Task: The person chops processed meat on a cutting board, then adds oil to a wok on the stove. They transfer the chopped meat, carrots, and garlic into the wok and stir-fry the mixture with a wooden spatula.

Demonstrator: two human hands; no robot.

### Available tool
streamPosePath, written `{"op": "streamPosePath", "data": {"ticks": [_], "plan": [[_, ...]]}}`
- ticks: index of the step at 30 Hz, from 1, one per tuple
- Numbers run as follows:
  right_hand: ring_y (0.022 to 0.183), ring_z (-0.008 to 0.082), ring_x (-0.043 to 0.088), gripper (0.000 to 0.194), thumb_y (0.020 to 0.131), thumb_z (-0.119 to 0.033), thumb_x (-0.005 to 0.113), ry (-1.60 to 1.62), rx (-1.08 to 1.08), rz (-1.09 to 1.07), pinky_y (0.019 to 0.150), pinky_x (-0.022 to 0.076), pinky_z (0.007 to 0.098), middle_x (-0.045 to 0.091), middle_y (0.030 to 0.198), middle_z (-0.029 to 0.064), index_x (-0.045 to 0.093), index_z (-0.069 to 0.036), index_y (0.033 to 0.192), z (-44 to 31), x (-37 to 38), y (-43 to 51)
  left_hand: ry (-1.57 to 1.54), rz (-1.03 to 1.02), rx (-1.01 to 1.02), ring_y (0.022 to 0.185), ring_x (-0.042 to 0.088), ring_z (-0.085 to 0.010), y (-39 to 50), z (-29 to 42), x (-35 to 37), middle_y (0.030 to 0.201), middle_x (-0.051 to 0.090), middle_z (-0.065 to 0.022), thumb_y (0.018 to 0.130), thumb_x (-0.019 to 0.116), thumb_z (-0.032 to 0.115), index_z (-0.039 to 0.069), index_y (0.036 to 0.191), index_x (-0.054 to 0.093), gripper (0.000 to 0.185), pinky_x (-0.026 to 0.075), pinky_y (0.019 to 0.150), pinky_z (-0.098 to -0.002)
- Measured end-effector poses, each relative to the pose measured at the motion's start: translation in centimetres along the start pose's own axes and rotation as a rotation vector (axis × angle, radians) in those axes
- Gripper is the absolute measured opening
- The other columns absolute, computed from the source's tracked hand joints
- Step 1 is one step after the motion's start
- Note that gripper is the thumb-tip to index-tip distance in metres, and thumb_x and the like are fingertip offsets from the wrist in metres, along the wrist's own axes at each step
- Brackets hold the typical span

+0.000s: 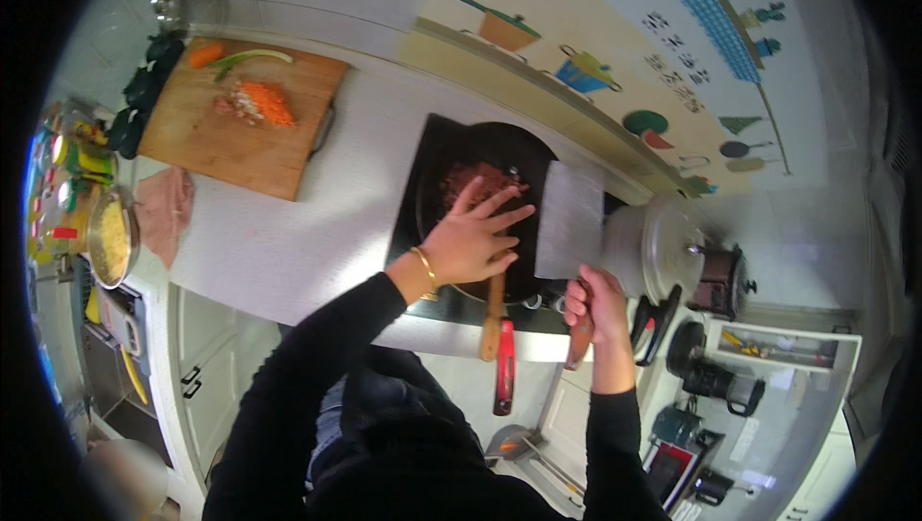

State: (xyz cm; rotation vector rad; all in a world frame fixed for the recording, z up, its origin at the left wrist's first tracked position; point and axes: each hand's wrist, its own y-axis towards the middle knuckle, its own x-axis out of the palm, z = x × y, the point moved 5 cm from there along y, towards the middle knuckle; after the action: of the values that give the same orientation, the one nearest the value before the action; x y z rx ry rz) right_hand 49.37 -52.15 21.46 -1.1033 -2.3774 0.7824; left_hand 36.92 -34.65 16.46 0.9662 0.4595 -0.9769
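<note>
A dark frying pan (529, 143) sits on the black hob (421, 190) in front of me, with chopped reddish-brown meat (454, 179) in it. My left hand (472, 240), a gold bangle at its wrist, is spread over the pan, fingers apart and holding nothing. Beneath it a wooden utensil (495, 319) slants out over the pan's near rim, beside the red pan handle (506, 370). My right hand (601, 301) grips the brown handle of a cleaver (571, 222). Its broad blade is raised over the pan's right side; whether the two touch cannot be told.
Left on the counter, a wooden cutting board (245, 154) bears chopped carrot (266, 102), a carrot piece (207, 55) and a green stalk (252, 56). A pink cloth (164, 211) and a bowl of yellow food (113, 236) lie beyond. A large metal pot (648, 247) stands right.
</note>
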Motion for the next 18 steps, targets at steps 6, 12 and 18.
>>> {"op": "streamPosePath", "data": {"ticks": [6, 12, 18], "plan": [[0.039, 0.0105, 0.037, 0.033, 0.095, -0.031, 0.056, -0.215, -0.080, 0.178, 0.032, 0.0338, 0.0283, 0.038, 0.055, -0.0019, 0.039, -0.014, 0.072, -0.1, -0.1, -0.4, 0.129, 0.053, -0.183, 0.126, 0.045, -0.0215, -0.1, -1.5, 0.2, 0.125, 0.058, 0.0008, 0.075, 0.065, 0.029, 0.017, 0.091, 0.073, 0.021, 0.022, 0.112, -0.0507], [0.039, 0.0080, 0.039, 0.027, 0.096, -0.036, 0.055, -0.096, -0.223, 0.132, 0.032, 0.0358, 0.0248, 0.038, 0.055, -0.0033, 0.049, -0.013, 0.083, -0.7, 4.3, -1.5, -0.162, 0.283, -0.249, 0.106, 0.055, -0.0212, -1.8, -4.0, -4.5, 0.107, 0.065, -0.0001, 0.074, 0.072, 0.022, 0.011, 0.076, 0.066, 0.013, 0.034, 0.104, -0.0431], [0.037, 0.0104, 0.041, 0.028, 0.097, -0.033, 0.053, -0.073, -0.166, -0.035, 0.033, 0.0383, 0.0277, 0.040, 0.053, -0.0017, 0.048, -0.011, 0.082, 2.5, 15.8, -2.9, -0.163, 0.590, -0.459, 0.089, 0.061, -0.0271, -10.5, -11.5, -12.7, 0.093, 0.067, -0.0060, 0.078, 0.071, 0.011, 0.008, 0.087, 0.065, 0.011, 0.046, 0.081, -0.0373]]}}
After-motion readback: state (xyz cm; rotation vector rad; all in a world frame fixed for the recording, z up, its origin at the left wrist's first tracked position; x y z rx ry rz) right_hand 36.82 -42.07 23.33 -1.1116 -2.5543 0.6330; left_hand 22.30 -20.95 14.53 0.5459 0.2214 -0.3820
